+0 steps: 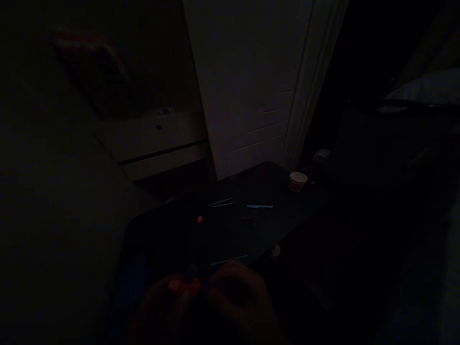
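Note:
The view is very dark. At the bottom, my left hand [161, 299] is closed around a small orange-red lump [194, 286], its material too dim to tell. A dark rounded piece [190, 272] sits against the top of the lump. Just to the right, my right hand [246, 292] has thumb and finger pinched together close to the lump; whatever is between them is hidden in shadow. Beyond the right hand's knuckles lies a thin green stick [230, 260]. Farther off on the dark table [172, 235] is a small orange-red bit [200, 219].
Tweezers-like thin prongs [221, 203], a light blue plastic knife [259, 206] and a short dark purple piece [246, 218] lie across the table. A paper cup [298, 182] stands at its far right. Behind are a white door [251, 81] and drawers [154, 141].

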The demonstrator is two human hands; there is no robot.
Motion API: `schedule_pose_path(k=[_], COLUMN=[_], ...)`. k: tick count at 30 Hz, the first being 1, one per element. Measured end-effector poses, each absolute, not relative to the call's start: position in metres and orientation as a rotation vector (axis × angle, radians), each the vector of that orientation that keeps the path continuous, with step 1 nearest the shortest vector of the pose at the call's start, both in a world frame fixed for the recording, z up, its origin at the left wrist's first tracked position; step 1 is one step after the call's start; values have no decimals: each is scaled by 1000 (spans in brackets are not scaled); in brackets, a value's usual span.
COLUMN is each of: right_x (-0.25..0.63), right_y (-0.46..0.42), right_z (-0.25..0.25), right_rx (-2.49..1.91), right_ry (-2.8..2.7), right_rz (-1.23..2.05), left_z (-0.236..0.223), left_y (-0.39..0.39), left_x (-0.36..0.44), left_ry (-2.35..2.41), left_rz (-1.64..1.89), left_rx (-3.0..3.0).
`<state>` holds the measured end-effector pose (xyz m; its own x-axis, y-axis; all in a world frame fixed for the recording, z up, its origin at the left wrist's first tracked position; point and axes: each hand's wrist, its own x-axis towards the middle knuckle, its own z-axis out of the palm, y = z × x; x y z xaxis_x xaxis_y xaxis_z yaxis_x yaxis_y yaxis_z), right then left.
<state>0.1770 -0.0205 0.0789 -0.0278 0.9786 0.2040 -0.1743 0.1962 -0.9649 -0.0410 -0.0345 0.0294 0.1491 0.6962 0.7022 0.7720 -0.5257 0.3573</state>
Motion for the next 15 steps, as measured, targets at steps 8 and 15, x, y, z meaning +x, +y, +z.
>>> schedule_pose_path(k=[8,15], right_x=[176,176], right_y=[-21,-21], right_z=[85,85], right_rx=[-942,-916], right_ry=[-1192,-1214], right_rz=[1175,1166], left_z=[33,56], left_y=[-24,-20], left_x=[-62,-59], left_ry=[-1034,-932], left_rz=[-1014,-831], left_rx=[-2351,-2401])
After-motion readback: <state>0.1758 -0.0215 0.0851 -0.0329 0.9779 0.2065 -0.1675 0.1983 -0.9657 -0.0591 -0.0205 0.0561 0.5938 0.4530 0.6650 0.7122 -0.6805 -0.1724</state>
